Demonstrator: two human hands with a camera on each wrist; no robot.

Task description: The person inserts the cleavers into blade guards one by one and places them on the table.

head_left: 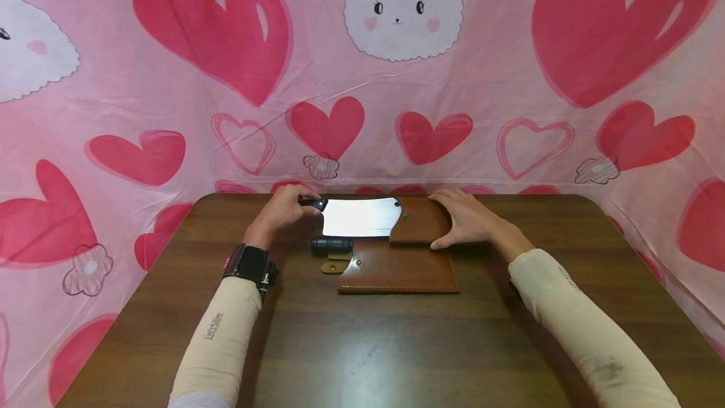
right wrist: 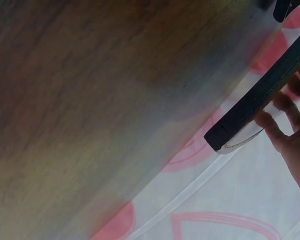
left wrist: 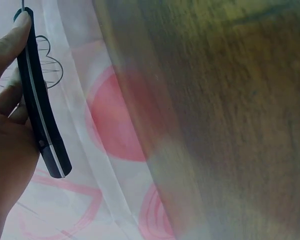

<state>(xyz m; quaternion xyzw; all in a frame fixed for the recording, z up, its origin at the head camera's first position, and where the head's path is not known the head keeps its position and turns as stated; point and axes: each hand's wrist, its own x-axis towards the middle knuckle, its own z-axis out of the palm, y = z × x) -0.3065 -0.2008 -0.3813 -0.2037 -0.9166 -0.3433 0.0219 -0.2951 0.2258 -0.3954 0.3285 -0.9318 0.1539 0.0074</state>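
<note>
"Where was the cleaver [head_left: 359, 217]?"
"Over the worktop [head_left: 368, 345], blade end at the mouth of the brown sheath [head_left: 421, 219]. The left hand [head_left: 289, 206] pinched its handle [left wrist: 37, 95]; the right hand [head_left: 472, 218], spread wide, gripped the sheath's edges."
"Handling?"
"Probably blade-heavy, stiff, slick-faced; the handle seemed the safe hold."

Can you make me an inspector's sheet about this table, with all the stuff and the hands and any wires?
Surface: brown table, light reflecting off it.
Job's things: cleaver, its blade end at the upper sheath; can't tell if any is inside. Lower sheath lies nearer the person, with a dark ridged cylinder and tan strap at its left.
Clutter: nothing seen.
Left hand: grips the cleaver's black handle.
Right hand: grips the upper sheath.
Cables: nothing seen.
Surroundings: pink cloth with hearts behind the table.
</note>
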